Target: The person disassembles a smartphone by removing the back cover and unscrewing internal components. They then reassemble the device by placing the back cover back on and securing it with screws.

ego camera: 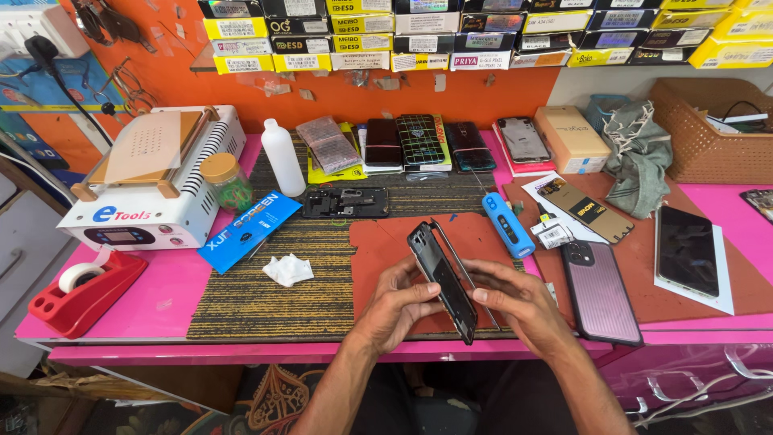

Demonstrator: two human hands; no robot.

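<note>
I hold a dark phone (443, 278) tilted on edge above a red mat (386, 242), near the table's front edge. My left hand (396, 306) grips it from the left side. My right hand (515, 300) grips it from the right, fingers on its edge. A thin frame or panel stands slightly apart along the phone's right side. A blue tool (507, 224) lies just beyond my right hand. A phone in a purple ribbed case (600, 292) lies to the right of my right hand.
A white heating machine (153, 181), red tape dispenser (76, 294), white bottle (283, 157) and small jar (225, 181) stand at left. Several phones line the back. A black phone on white paper (687, 250) and a wicker basket (708, 137) sit at right.
</note>
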